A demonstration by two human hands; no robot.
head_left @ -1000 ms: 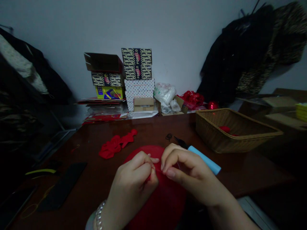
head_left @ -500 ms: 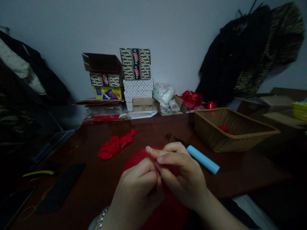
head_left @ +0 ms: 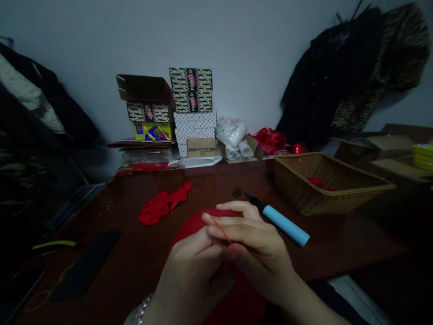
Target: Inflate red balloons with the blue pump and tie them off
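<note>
The left grip [head_left: 191,266] and right grip [head_left: 260,246] meet, what their hidden fingertips clamp impossible to tell, a thin red strand [head_left: 223,232] slanting across the right fingers, the red balloon [head_left: 192,225] beneath both, a light-blue tube [head_left: 286,224] beyond on the bench [head_left: 209,180].

The tabletop [head_left: 216,177] looked like smooth brown wood with a little shine. At its near edge, the round red thing [head_left: 192,222] was smooth and dull. Toward the far left corner, the limp red pieces [head_left: 155,208] were wrinkly and matt. By the far right corner, the basket [head_left: 324,204] was bumpy and woven. The blue tube [head_left: 287,225] looked like smooth plastic.
</note>
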